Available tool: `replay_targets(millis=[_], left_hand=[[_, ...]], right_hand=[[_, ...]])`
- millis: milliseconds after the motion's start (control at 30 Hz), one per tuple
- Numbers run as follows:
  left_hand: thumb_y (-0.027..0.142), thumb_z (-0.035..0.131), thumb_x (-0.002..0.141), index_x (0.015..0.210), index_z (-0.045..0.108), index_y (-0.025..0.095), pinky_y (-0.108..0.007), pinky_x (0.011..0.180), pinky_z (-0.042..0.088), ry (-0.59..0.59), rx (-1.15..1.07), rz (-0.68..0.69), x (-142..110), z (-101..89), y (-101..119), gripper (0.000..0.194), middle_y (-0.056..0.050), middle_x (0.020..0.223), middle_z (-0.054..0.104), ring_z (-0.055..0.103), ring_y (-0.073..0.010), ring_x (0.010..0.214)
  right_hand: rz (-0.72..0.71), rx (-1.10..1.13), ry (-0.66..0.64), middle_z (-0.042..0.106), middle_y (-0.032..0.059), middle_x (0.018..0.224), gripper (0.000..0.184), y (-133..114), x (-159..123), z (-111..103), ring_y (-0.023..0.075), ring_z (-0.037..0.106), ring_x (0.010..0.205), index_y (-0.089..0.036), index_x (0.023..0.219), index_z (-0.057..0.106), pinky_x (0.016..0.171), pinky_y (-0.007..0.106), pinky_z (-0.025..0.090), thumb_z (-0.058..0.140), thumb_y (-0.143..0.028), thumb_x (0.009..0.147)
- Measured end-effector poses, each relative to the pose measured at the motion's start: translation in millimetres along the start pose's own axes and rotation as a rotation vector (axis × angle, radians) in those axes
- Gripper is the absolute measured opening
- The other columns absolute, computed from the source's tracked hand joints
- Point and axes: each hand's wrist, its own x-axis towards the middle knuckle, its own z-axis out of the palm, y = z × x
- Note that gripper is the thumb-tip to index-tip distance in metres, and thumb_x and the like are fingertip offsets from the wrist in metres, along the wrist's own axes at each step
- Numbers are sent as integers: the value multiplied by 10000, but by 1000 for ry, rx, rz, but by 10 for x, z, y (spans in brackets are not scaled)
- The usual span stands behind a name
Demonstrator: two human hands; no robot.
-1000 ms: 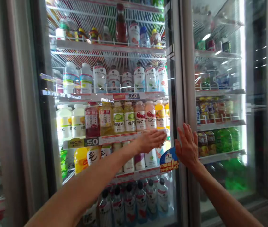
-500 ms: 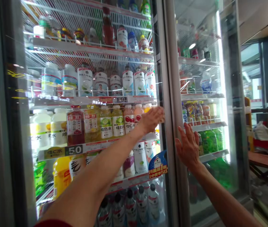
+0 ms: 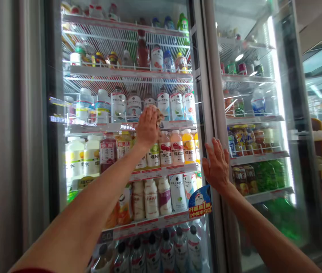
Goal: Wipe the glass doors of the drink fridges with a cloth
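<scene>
Our left hand point(image 3: 146, 129) has moved in to the middle of the glass door point(image 3: 155, 9), holding the cloth point(image 3: 160, 116) – so we seem to be wiping a new spot – while our right hand point(image 3: 217, 165), apart and open, leans on the door frame point(image 3: 210, 91).

shop, drinks fridge point(image 3: 212, 113), price-tagged shelves point(image 3: 163, 171)

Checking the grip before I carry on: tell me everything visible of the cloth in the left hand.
The crumpled, mottled beige-and-brown cloth looks soft. Only a bunched part shows, past the fingers of the bare left hand, which hides the rest. It is in front of the metal-framed glass door; whether it touches the glass is unclear.
</scene>
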Motion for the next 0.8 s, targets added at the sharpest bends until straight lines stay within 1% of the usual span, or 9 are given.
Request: replay_targets(millis=[100, 167, 333, 400, 467, 533, 600, 700, 800], left_hand=[[147, 409, 834, 1294, 410, 146, -407, 1100, 295, -178, -49, 381, -321, -175, -58, 461, -75, 1381, 414, 259, -209, 1343], [161, 403, 847, 1273, 437, 156, -379, 1092, 309, -238, -44, 477, -441, -282, -164, 427, -67, 1359, 444, 287, -193, 1331], [233, 396, 868, 1269, 420, 84, -476, 1107, 238, 66, 115, -27, -430, -622, -752, 428, -101, 1441, 306, 210, -266, 1352], [241, 379, 876, 1273, 408, 90, -475, 1106, 238, 10, 88, 31, -549, -756, -873, 426, -91, 1446, 298, 196, -254, 1358], [264, 386, 873, 1261, 430, 131, -429, 1093, 282, -215, 12, 226, -715, -896, -948, 412, -80, 1406, 375, 257, -219, 1342], [296, 413, 864, 1233, 458, 158, -398, 1074, 322, -324, 0, 255, -828, -1068, -1092, 397, -67, 1353, 450, 333, -197, 1306], [293, 407, 871, 1263, 414, 141, -445, 1089, 287, -195, 83, 59, -873, -1266, -1326, 420, -61, 1392, 397, 295, -218, 1321], [246, 363, 891, 1349, 285, 156, -510, 1117, 197, 64, 213, -203, -1014, -1498, -1562, 473, -45, 1494, 177, 149, -261, 1368], [212, 379, 877, 1370, 259, 188, -464, 1107, 262, 67, 221, -123, -1418, -1529, -1361, 508, -53, 1488, 200, 167, -237, 1371]], right_hand=[[-21, 42, -5, 232, 64, 1483, 591, -201, 82, 104, 246, 235, 1354, -282, 1421, 164, 1074, 508, 217, 384, -236, 875], [-37, 65, -6, 232, 63, 1483, 595, -326, 164, 183, 244, 226, 1357, -284, 1423, 157, 1075, 509, 214, 384, -237, 875], [-29, 85, 13, 258, 66, 1473, 559, -577, 353, 329, 238, 212, 1363, -264, 1409, 217, 1076, 506, 215, 388, -244, 876], [-44, 99, 11, 265, 70, 1470, 540, -693, 382, 375, 232, 205, 1365, -255, 1399, 244, 1080, 499, 210, 385, -246, 878], [-73, 115, -5, 272, 72, 1467, 529, -821, 390, 422, 223, 202, 1367, -248, 1391, 261, 1086, 490, 201, 385, -247, 876], [-97, 125, -28, 279, 75, 1464, 522, -942, 395, 470, 222, 201, 1367, -238, 1382, 279, 1090, 484, 194, 389, -246, 872], [-99, 129, -42, 280, 80, 1463, 518, -1042, 406, 515, 226, 201, 1366, -230, 1375, 295, 1089, 480, 196, 396, -246, 868], [-88, 142, -24, 287, 83, 1459, 524, -1173, 420, 581, 226, 208, 1364, -233, 1377, 291, 1089, 479, 197, 403, -250, 866], [-140, 170, -15, 281, 89, 1461, 555, -1337, 395, 644, 225, 205, 1365, -232, 1393, 256, 1088, 478, 201, 411, -241, 860]])
